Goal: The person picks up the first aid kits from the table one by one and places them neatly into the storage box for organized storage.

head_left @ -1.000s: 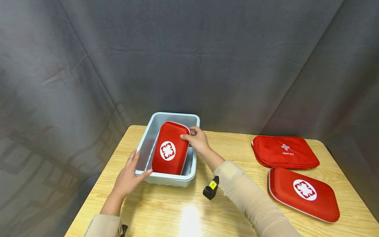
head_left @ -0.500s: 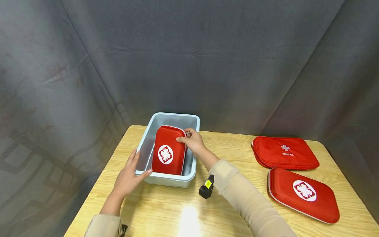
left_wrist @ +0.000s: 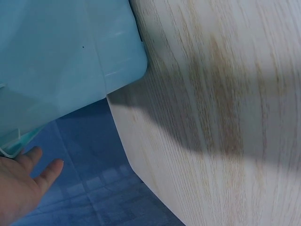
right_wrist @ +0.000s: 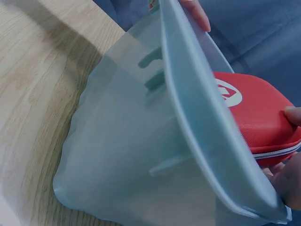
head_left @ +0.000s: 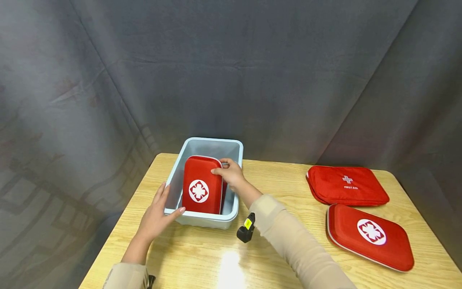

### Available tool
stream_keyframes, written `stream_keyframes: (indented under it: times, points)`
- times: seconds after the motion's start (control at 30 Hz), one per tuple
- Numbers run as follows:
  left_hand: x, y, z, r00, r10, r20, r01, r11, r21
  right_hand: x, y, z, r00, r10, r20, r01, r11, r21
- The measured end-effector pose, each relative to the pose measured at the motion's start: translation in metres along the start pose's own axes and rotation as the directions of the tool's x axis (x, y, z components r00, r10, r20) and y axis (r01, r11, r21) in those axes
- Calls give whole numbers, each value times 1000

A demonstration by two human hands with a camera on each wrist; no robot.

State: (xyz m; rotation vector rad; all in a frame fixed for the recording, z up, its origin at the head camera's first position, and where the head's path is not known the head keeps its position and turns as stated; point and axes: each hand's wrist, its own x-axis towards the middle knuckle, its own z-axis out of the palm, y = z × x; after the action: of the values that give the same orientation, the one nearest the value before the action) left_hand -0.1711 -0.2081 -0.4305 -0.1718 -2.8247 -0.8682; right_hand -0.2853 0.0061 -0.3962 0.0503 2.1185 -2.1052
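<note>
A red hard-shell first aid case (head_left: 203, 170), with a white round emblem and a pale zipper, leans tilted inside a light blue-grey plastic bin (head_left: 216, 141). My right hand (head_left: 232, 175) pinches its upper right corner, thumb on the front face and fingers behind. In the right wrist view, the red case (right_wrist: 261, 110) shows beyond the bin's rim, with the thumb on its shell. At the bin's near left corner, my left hand (head_left: 156, 218) rests with fingers spread straight along the rim, its thumb tip over the front edge. The case's lower end is hidden behind the bin's front wall.
On the right of the wooden table (head_left: 195, 257), a soft red pouch marked FIRST AID (head_left: 348, 192) lies behind a second red hard case (head_left: 361, 241). A grey curtain (head_left: 231, 80) hangs behind the table's back edge. A black device with a yellow label (head_left: 246, 228) sits at my right wrist.
My right hand has moved left and slightly toward me, lowering the case's upper end into the bin and turning it more upright. The left hand has stayed on the rim.
</note>
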Motion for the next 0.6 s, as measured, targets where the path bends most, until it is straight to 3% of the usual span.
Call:
stream_keyframes:
  times: [0.27,0.6]
  points:
    - [-1,0,-1,1000,-8,4,8,1000,-7,2,2,4,1000,25,-1,-25,1000,17]
    - [-1,0,0,1000,-11,3,11,1000,-13,4,3,5,999,52,-4,-52,998,-37]
